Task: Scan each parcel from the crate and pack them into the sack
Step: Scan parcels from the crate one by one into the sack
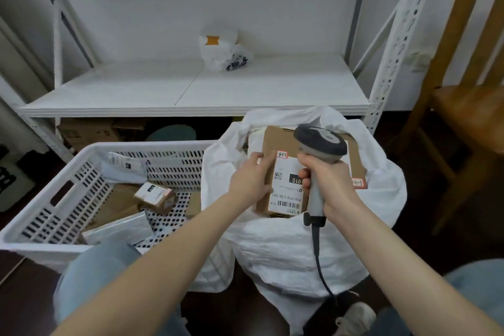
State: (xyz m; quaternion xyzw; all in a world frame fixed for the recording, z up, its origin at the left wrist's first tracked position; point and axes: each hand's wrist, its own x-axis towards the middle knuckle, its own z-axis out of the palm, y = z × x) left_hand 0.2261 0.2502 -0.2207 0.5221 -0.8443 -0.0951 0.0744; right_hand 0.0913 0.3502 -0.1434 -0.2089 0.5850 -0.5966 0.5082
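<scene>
A brown cardboard parcel (281, 142) with a white shipping label lies in the open mouth of the white sack (300, 243). My left hand (252, 176) grips the parcel's left edge. In my right hand (324, 180) I hold a grey barcode scanner (321, 142) by its handle, its head over the parcel and its cable hanging down toward me. To the left, the white perforated crate (62, 196) holds several parcels: small brown boxes (155, 196) and grey padded mailers (120, 230).
A white metal shelf (191, 90) stands behind, with a white plastic bag (222, 49) on it. Cardboard boxes (90, 132) sit under the shelf. A wooden chair (463, 112) is at the right. My knees are at the bottom.
</scene>
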